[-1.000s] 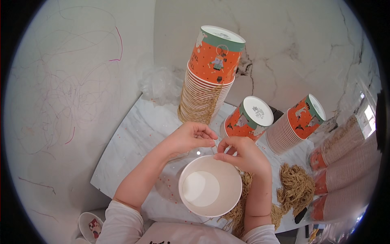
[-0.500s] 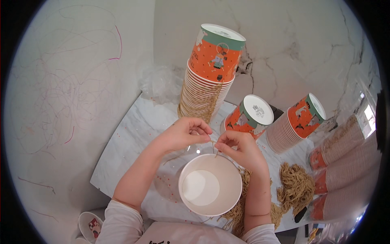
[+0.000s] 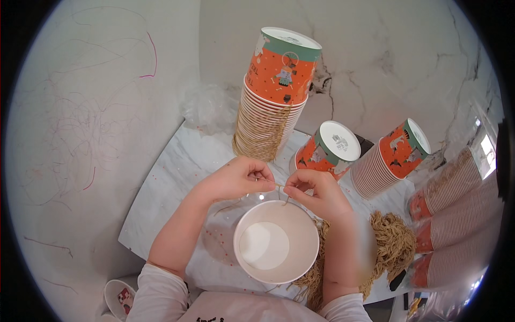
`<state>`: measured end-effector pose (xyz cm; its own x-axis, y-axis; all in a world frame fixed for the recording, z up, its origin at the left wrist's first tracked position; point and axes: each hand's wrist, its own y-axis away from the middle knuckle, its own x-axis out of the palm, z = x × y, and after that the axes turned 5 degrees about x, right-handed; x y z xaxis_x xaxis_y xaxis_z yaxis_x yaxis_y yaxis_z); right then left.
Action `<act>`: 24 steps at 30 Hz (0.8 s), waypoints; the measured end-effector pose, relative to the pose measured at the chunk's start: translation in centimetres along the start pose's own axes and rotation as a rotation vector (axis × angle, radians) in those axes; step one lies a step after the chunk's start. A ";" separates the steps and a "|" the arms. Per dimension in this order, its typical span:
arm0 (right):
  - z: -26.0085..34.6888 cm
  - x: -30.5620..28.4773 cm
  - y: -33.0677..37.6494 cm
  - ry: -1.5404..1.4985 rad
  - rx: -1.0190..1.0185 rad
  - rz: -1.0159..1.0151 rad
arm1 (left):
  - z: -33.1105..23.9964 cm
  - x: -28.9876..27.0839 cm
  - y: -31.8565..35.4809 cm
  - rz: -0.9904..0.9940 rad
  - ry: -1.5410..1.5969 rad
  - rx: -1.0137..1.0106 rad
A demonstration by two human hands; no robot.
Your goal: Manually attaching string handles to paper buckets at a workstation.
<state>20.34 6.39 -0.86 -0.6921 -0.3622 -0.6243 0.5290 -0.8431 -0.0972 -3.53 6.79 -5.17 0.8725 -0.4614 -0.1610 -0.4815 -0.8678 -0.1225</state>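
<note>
A thin tan string (image 3: 279, 186) runs between my two hands, just beyond the far rim of a white paper bucket (image 3: 303, 241). My left hand (image 3: 244, 177) pinches one side of the string with thumb and fingers. My right hand (image 3: 314, 190) pinches the other side close by, and short ends dangle toward the bucket. The bucket stands upright, its inside bare and white. Beside it, partly under my right forearm, lies a bundle of tan string (image 3: 311, 284). Another heap of the same string (image 3: 391, 239) lies to the right.
A tall stack of upturned orange paper buckets (image 3: 273, 107) with string about it stands at the back. Two further stacks, a short one (image 3: 327, 150) and a longer one (image 3: 389, 158), stand right of it. Plastic-wrapped stacks (image 3: 450, 214) line the right side. Clear plastic (image 3: 209, 110) lies far left.
My hands have drawn slightly apart, and the string between them looks tauter. The whole view has shifted a little.
</note>
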 end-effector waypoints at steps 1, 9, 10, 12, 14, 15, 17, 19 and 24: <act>0.3 -0.1 0.0 0.011 0.007 0.000 | 0.0 0.1 -0.1 -0.009 0.044 -0.004; 0.9 0.1 0.0 0.016 0.020 -0.011 | 0.3 0.4 -0.3 -0.048 0.103 -0.035; 0.9 0.1 0.0 0.031 0.013 -0.016 | 0.2 0.4 -0.3 -0.051 0.109 -0.035; 0.9 0.0 0.1 0.046 0.006 -0.022 | -0.1 0.5 -0.2 -0.053 0.116 -0.035; 0.7 0.0 0.1 0.054 -0.030 -0.053 | -0.7 0.6 -0.2 -0.073 0.167 -0.055; 0.8 0.1 0.0 0.053 -0.031 -0.051 | -0.8 0.7 -0.1 -0.075 0.166 -0.056; 0.9 0.1 -0.1 0.050 -0.033 -0.023 | -0.8 0.7 0.1 -0.100 0.182 -0.034; 0.6 0.1 -0.3 0.052 -0.044 -0.010 | -0.7 0.7 -0.1 -0.098 0.185 -0.027; -0.8 0.5 -0.7 -0.003 -0.080 0.035 | -0.2 0.9 -0.4 -0.119 0.173 -0.019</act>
<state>20.00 7.08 -1.71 -0.6737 -0.3923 -0.6262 0.5905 -0.7953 -0.1371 -2.56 6.67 -5.04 0.9254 -0.3783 0.0246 -0.3735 -0.9209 -0.1115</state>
